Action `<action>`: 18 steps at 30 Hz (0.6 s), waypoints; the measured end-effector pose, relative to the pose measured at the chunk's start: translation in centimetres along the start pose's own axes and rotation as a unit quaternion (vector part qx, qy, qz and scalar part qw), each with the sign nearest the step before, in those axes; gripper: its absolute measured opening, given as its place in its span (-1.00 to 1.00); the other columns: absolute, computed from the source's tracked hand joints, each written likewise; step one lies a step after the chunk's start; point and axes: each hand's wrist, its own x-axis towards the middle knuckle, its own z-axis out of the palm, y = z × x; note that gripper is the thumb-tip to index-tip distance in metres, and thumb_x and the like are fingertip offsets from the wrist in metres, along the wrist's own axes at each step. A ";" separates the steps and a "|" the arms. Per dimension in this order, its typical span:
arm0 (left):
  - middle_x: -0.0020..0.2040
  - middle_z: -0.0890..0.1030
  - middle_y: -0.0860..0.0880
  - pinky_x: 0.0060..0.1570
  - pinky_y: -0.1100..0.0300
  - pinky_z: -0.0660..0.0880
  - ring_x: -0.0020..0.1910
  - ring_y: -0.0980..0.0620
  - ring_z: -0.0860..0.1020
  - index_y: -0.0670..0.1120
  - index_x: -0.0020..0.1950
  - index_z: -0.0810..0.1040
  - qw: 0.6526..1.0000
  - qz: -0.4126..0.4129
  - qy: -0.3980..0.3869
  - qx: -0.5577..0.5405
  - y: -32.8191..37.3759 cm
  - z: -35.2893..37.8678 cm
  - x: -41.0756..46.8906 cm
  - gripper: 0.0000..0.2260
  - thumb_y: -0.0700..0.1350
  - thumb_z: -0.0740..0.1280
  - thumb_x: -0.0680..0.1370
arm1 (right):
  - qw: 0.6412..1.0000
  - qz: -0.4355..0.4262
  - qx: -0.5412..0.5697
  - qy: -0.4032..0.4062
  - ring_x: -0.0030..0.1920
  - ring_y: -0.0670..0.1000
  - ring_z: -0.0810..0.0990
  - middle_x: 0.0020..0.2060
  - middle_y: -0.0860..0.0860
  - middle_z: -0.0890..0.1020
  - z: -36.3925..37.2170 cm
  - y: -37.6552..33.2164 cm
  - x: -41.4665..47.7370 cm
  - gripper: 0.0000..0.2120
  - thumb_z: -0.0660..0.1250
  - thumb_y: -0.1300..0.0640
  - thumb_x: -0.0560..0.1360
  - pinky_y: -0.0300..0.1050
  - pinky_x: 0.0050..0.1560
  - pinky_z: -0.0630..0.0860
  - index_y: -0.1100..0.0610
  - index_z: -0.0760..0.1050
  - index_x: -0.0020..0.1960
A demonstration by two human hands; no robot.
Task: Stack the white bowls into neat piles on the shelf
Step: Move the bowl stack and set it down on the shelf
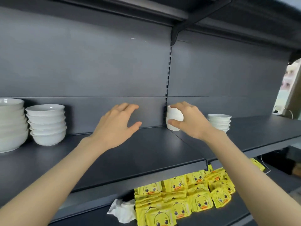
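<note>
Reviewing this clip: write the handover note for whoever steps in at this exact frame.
Left hand: open, empty, above the shelf.
Right hand: wrapped around a small stack of white bowls at the back panel.
Done: two piles at far left, the big pile and the medium pile; another short pile to the right.
Left: bring the held stack into a neat pile and tidy the rest.

1. Left arm: bare forearm extended forward and up from the lower left corner.
2. Left hand (116, 126): palm facing away, fingers spread and slightly curled, thumb out to the right; it grips nothing.
3. Right arm: bare forearm extended from the lower right corner, wrist bent inward.
4. Right hand (189, 119): fingers curled over the top, thumb below, closed around a small stack of white cups (173, 119).
</note>
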 end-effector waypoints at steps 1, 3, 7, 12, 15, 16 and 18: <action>0.40 0.36 0.05 0.22 0.02 0.37 0.37 -0.01 0.32 0.03 0.46 0.27 1.000 0.002 -0.006 -0.005 1.4 0.7 0.1 -0.53 0.11 0.21 0.58 | 1.000 0.007 0.001 0.001 0.29 0.12 0.43 0.36 0.02 0.41 -0.5 1.3 -0.7 -0.49 0.35 0.00 0.51 0.05 0.28 0.38 0.08 0.35 0.42; 0.40 0.36 0.05 0.22 0.05 0.35 0.37 0.00 0.32 0.03 0.46 0.26 1.000 0.007 -0.019 -0.010 3.7 2.2 0.4 -0.54 0.11 0.21 0.58 | 1.000 0.015 0.000 -0.004 0.32 0.12 0.41 0.39 0.00 0.39 -1.0 3.7 -1.7 -0.49 0.35 -0.01 0.51 0.06 0.29 0.38 0.07 0.35 0.42; 0.39 0.36 0.06 0.19 0.06 0.36 0.36 0.01 0.33 0.04 0.47 0.24 0.999 0.009 -0.047 -0.014 7.0 5.4 2.2 -0.54 0.11 0.20 0.59 | 1.000 0.022 0.011 -0.007 0.28 0.10 0.46 0.39 -0.01 0.40 -1.3 8.3 -2.0 -0.46 0.35 -0.05 0.51 0.10 0.27 0.41 0.05 0.33 0.43; 0.38 0.38 0.05 0.20 0.08 0.36 0.32 0.00 0.37 0.04 0.46 0.25 0.998 -0.006 -0.050 -0.034 8.7 9.7 6.1 -0.53 0.11 0.22 0.58 | 0.999 0.018 0.025 -0.011 0.35 0.05 0.39 0.39 0.00 0.40 -0.4 13.3 -0.1 -0.45 0.34 -0.02 0.52 0.04 0.31 0.37 0.07 0.30 0.45; 0.36 0.41 0.03 0.19 0.05 0.39 0.31 -0.03 0.40 0.03 0.45 0.27 0.997 -0.025 -0.054 -0.051 8.6 12.8 8.6 -0.52 0.11 0.25 0.56 | 0.999 0.015 0.031 -0.026 0.37 0.06 0.37 0.41 0.01 0.39 1.1 16.3 1.9 -0.44 0.35 -0.02 0.52 0.03 0.32 0.37 0.07 0.29 0.46; 0.35 0.42 0.02 0.19 0.04 0.40 0.30 -0.03 0.41 0.03 0.45 0.27 0.996 -0.030 -0.055 -0.057 8.4 14.0 9.5 -0.52 0.11 0.25 0.56 | 0.999 0.014 0.034 -0.032 0.37 0.06 0.38 0.40 0.01 0.39 1.8 17.3 2.6 -0.44 0.35 -0.02 0.52 0.04 0.32 0.37 0.06 0.29 0.45; 0.33 0.44 0.01 0.21 0.01 0.41 0.29 -0.03 0.43 0.04 0.44 0.27 0.994 -0.045 -0.059 -0.079 7.9 16.4 11.4 -0.51 0.14 0.26 0.55 | 0.997 0.023 0.049 -0.046 0.35 0.08 0.39 0.39 0.00 0.40 3.0 19.2 4.4 -0.44 0.35 -0.03 0.51 0.05 0.30 0.39 0.05 0.28 0.46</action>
